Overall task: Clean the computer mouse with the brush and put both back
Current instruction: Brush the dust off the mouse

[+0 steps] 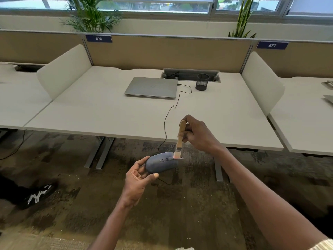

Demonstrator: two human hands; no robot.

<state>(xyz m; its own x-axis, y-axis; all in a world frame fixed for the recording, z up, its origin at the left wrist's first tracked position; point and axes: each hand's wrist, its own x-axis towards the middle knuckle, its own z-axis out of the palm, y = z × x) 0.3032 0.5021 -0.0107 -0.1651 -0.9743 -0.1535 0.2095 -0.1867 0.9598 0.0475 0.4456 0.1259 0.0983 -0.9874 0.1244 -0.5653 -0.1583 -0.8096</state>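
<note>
A dark grey wired computer mouse (161, 162) is held in the air in front of the desk, above the carpet. My left hand (137, 179) grips it from below, fingers curled round its rear and thumb along its near side. My right hand (197, 135) holds a small wooden-handled brush (180, 139) upright, bristles down. The bristles touch the mouse's front end beside the scroll wheel. The mouse's black cable (168, 114) runs up over the desk edge to the laptop.
On the white desk (100, 109) lie a closed silver laptop (152, 87) and a black mesh pen cup (202, 82) near the back cable tray. White side dividers flank the desk. Someone's black shoe (38, 195) rests on the carpet at left.
</note>
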